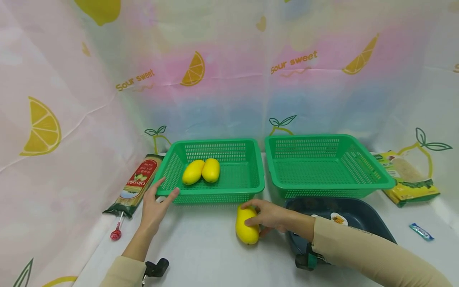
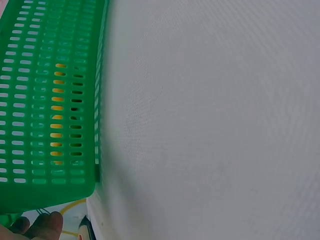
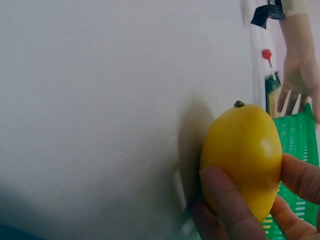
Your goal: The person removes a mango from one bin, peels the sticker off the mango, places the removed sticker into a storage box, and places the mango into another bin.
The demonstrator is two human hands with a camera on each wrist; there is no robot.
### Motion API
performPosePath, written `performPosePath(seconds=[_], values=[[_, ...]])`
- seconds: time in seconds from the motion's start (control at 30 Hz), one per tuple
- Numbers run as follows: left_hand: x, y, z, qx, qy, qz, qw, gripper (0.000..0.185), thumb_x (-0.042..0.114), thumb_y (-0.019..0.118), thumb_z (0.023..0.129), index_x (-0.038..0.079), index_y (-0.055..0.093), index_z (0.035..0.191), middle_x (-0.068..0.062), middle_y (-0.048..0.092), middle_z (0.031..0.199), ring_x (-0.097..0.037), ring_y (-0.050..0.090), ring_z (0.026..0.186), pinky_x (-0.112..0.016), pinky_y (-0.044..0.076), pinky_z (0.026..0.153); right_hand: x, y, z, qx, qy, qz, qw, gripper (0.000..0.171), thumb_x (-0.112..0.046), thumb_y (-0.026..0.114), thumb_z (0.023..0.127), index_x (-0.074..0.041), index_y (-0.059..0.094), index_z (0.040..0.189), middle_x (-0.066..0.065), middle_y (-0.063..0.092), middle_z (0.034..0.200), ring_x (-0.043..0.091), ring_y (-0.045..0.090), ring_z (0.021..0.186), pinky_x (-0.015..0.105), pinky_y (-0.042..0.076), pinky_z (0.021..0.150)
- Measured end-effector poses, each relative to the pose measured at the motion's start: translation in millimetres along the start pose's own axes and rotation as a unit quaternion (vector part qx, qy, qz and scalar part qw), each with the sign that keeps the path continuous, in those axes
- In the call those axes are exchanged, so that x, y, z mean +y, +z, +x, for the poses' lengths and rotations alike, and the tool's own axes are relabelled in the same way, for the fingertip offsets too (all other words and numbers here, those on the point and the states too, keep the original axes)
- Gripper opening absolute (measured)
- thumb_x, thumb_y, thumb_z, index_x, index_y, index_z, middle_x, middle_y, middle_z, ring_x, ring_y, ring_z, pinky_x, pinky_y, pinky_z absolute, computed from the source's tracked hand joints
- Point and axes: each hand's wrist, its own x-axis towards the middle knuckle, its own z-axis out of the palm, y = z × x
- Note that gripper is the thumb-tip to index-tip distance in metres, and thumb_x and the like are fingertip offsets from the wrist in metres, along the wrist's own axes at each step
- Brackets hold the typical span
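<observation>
A plump yellow mango point(image 1: 247, 224) with a small green stem end is in front of the left green basket point(image 1: 215, 196). My right hand point(image 1: 267, 217) grips this mango point(image 3: 245, 155), its thumb and fingers curled around the sides. Two more yellow mangoes, one point(image 1: 193, 172) leaning against the other point(image 1: 211, 170), lie inside that basket. At the basket's front left corner is my left hand point(image 1: 155, 207), fingers spread and thumb near the rim. In the left wrist view, its fingertips point(image 2: 47, 225) show just beyond the basket's corner.
A second green basket point(image 1: 330, 186) stands at the right, behind a dark blue tub point(image 1: 373, 217) holding small items. An Olivoila packet point(image 1: 138, 181) and a red lollipop point(image 1: 116, 234) lie at left. A yellow-green food bag point(image 1: 412, 183) and a small blue wrapper point(image 1: 421, 231) lie at right.
</observation>
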Motion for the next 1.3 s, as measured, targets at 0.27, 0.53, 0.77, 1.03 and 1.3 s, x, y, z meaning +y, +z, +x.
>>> performPosePath(seconds=[0.27, 0.53, 0.77, 1.03, 1.3], values=[[-2.1, 2.2, 1.3, -0.004, -0.003, -0.013, 0.9999, 0.082, 0.053, 0.062, 0.092, 0.023, 0.024, 0.157, -0.015, 0.006, 0.166, -0.039, 0.008, 0.152, -0.066, 0.018, 0.117, 0, 2, 0, -0.001, 0.001, 0.003, 1.0, 0.048, -0.008, 0.073, 0.087, -0.019, 0.059, 0.132, 0.022, 0.044, 0.141, 0.029, 0.058, 0.104, 0.044, 0.059, 0.066], [-6.2, 6.8, 2.3, 0.002, -0.001, -0.029, 0.9996, 0.081, 0.052, 0.063, 0.092, 0.024, 0.023, 0.157, -0.014, 0.008, 0.166, -0.038, 0.01, 0.152, -0.064, 0.022, 0.117, 2, 1, 0, -0.008, -0.006, 0.019, 1.0, 0.049, -0.006, 0.071, 0.088, -0.016, 0.057, 0.133, 0.022, 0.04, 0.146, 0.028, 0.059, 0.1, 0.046, 0.059, 0.067], [-6.0, 8.7, 1.6, -0.008, -0.011, -0.043, 0.999, 0.084, 0.053, 0.063, 0.091, 0.026, 0.02, 0.158, -0.01, 0.003, 0.167, -0.039, 0.007, 0.153, -0.066, 0.021, 0.117, -2, -2, -4, -0.01, -0.003, 0.023, 1.0, 0.049, -0.005, 0.07, 0.088, -0.015, 0.056, 0.135, 0.024, 0.038, 0.146, 0.03, 0.058, 0.104, 0.045, 0.06, 0.068], [-6.5, 9.9, 2.5, -0.004, -0.011, -0.046, 0.9989, 0.085, 0.055, 0.063, 0.09, 0.027, 0.021, 0.158, -0.009, 0.004, 0.167, -0.039, 0.008, 0.153, -0.066, 0.021, 0.116, -11, -6, -12, -0.02, 0.001, 0.026, 0.999, 0.049, -0.006, 0.071, 0.088, -0.017, 0.056, 0.133, 0.021, 0.044, 0.138, 0.028, 0.06, 0.097, 0.046, 0.06, 0.07], [-7.4, 9.2, 2.8, -0.003, -0.016, -0.045, 0.9989, 0.085, 0.056, 0.063, 0.09, 0.028, 0.019, 0.158, -0.009, 0.002, 0.168, -0.038, 0.006, 0.153, -0.067, 0.02, 0.116, -28, -12, -27, -0.045, -0.007, 0.016, 0.999, 0.05, -0.008, 0.071, 0.089, -0.018, 0.055, 0.135, 0.018, 0.046, 0.131, 0.028, 0.061, 0.095, 0.046, 0.06, 0.072]])
